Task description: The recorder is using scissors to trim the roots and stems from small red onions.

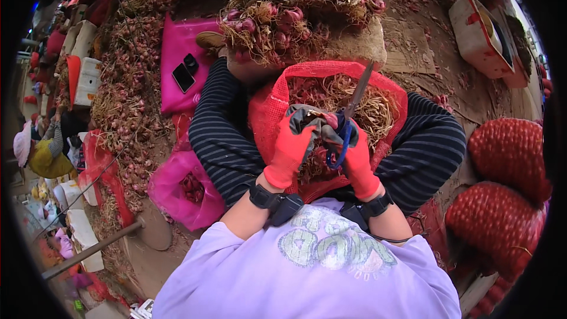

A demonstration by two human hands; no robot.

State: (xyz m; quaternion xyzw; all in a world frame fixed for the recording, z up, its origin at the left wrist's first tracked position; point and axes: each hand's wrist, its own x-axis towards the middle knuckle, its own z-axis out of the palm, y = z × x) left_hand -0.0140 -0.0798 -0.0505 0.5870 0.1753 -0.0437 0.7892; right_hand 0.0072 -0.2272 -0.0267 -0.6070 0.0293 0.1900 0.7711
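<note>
Both my hands wear red gloves with dark grey palms and meet above an open red mesh bag between my crossed legs. My left hand is closed around a small reddish shallot, mostly hidden by the fingers. In my right hand is a pair of scissors; the fingers wrap its blue handles, and the long dark blades point up and away, together or nearly so. Dry stalks and root trimmings fill the bag below. Beyond its rim, bunched shallots lie heaped on a pale block.
A pink plastic bag with shallots stands left of my leg. A phone rests on pink sheeting. Many shallots cover the left floor. Full red net sacks stand right, a white box far right. Another person sits far left.
</note>
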